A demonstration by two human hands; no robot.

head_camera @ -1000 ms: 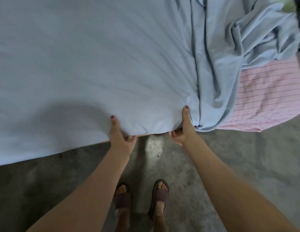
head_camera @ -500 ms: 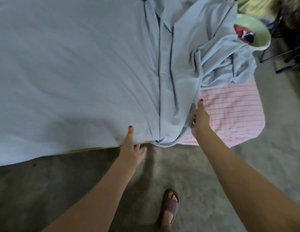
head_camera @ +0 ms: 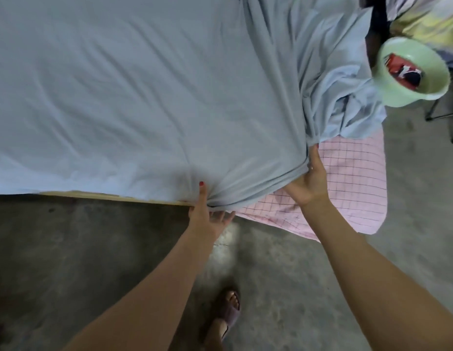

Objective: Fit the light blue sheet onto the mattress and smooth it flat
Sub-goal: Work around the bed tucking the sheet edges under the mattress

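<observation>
1. Left hand (head_camera: 204,215) pinched the light blue sheet (head_camera: 144,97) at the mattress edge, thumb on top.
2. Right hand (head_camera: 310,182) grabbed the sheet's bunched edge over the bare pink checked mattress (head_camera: 354,183) corner.
3. One green bowl (head_camera: 412,72) sat just beyond the bunched-up sheet, something red inside.
4. One sandaled foot (head_camera: 228,312) on concrete floor (head_camera: 68,249).

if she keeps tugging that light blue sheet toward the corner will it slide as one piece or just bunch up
Likely to bunch: the light blue sheet is limp, already gathered into folds where the left hand and right hand hold its edge. It probably stretches somewhat, since creases fan out from both grips. The loose heap near the green bowl should drag along easily.
</observation>
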